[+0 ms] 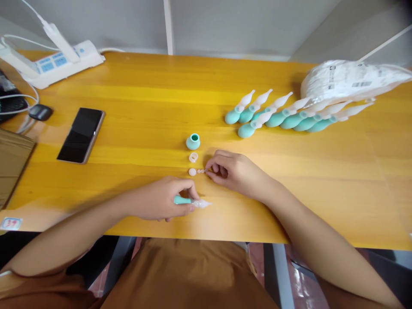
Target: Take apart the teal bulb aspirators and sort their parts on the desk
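Observation:
My left hand is closed around a slim teal piece with a translucent pointed nozzle, held low over the table with the tip towards the right. My right hand pinches at the right end of a short row of tiny translucent discs; whether a disc is between the fingertips is too small to make out. Left of these discs lies a larger whitish disc. Just beyond it are a clear ring and an upright teal bulb with its mouth uncovered.
Several teal bulbs with frosted nozzles lie at the back right, before a white plastic bag. A phone rests on the left, near a black earbud-like case and a power strip. Cardboard sits at the left edge.

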A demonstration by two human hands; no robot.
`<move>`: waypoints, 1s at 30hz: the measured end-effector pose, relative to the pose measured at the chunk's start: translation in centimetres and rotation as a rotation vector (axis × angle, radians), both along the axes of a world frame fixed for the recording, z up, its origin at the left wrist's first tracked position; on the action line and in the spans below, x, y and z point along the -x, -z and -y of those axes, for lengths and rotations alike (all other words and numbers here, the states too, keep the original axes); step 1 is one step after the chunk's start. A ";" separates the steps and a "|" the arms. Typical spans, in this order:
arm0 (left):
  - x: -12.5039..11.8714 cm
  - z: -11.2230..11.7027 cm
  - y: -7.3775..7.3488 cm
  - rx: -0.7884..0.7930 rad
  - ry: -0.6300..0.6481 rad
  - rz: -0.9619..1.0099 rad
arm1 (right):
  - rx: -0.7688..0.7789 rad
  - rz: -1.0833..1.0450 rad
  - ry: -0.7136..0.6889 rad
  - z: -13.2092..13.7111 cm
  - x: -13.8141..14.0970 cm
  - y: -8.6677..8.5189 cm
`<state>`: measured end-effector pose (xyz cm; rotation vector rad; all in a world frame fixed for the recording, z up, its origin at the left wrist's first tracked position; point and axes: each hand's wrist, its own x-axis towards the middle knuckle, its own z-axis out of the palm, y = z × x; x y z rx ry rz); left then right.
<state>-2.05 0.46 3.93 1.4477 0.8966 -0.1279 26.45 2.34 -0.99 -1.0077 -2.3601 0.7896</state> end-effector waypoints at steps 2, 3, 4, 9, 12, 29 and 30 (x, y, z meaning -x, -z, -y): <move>0.1 0.0 0.1 -0.002 0.006 0.002 | 0.003 -0.003 -0.003 0.0 0.1 0.1; 0.1 0.0 0.1 -0.002 0.008 0.000 | 0.005 -0.005 -0.006 -0.1 0.1 0.1; 0.1 -0.1 0.1 -0.001 0.007 -0.001 | 0.010 -0.011 -0.009 -0.1 0.1 0.0; 0.1 -0.1 0.0 -0.095 -0.048 0.112 | 0.037 -0.210 0.050 0.0 -0.2 -0.9; 0.1 0.0 -0.1 -0.161 -0.102 0.238 | 0.236 -0.402 -0.076 0.4 -0.1 -1.3; 0.5 0.6 -0.4 -0.084 -0.160 0.391 | 0.886 -0.819 -0.272 3.7 2.1 -0.7; 0.6 0.6 -0.4 -0.020 -0.136 0.416 | 0.912 -0.822 -0.313 3.8 2.1 -0.8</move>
